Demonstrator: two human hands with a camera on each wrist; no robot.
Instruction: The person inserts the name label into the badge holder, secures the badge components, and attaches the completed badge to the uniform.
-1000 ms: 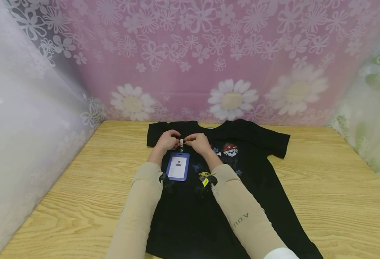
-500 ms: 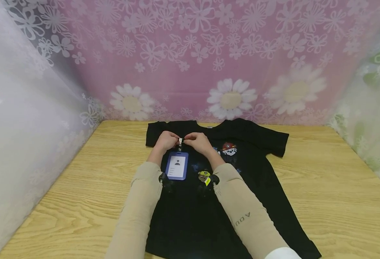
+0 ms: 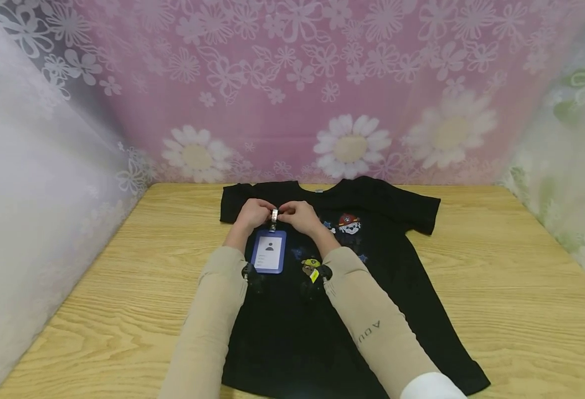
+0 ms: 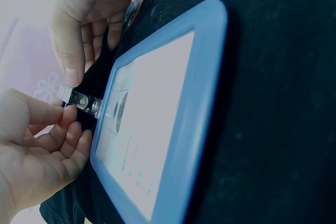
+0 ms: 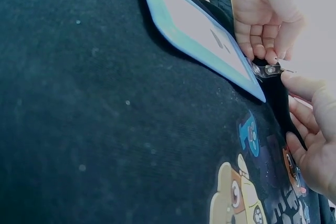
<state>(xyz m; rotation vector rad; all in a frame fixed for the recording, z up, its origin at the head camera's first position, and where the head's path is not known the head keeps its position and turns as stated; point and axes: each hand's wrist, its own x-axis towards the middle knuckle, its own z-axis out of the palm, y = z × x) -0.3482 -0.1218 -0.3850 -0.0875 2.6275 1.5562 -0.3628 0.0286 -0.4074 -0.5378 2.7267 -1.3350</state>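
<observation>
A black T-shirt point(image 3: 282, 332) lies spread on the table, with cartoon dog prints on its front. Over its chest lies a badge holder point(image 3: 268, 252) with a blue frame and a white card inside. A clip point(image 4: 79, 99) on a short clear strap joins the holder's top end. My left hand point(image 3: 252, 215) pinches this clip between thumb and fingers. Close beside it, my right hand point(image 3: 299, 217) grips a raised fold of the shirt, its thumb point(image 5: 302, 83) at the clip's end. The clip's grip on the cloth is partly hidden by fingers.
A wood-grain table point(image 3: 123, 288) extends on both sides of the shirt. Behind it hangs a pink floral curtain point(image 3: 272, 122), with a pale curtain point(image 3: 38, 194) at the left. Small black wrist cameras point(image 3: 255, 277) sit over the shirt.
Both hands stay at the clip. My left fingers have drawn in closer round it, and the clip now stands more upright and visible. The head view has shifted slightly.
</observation>
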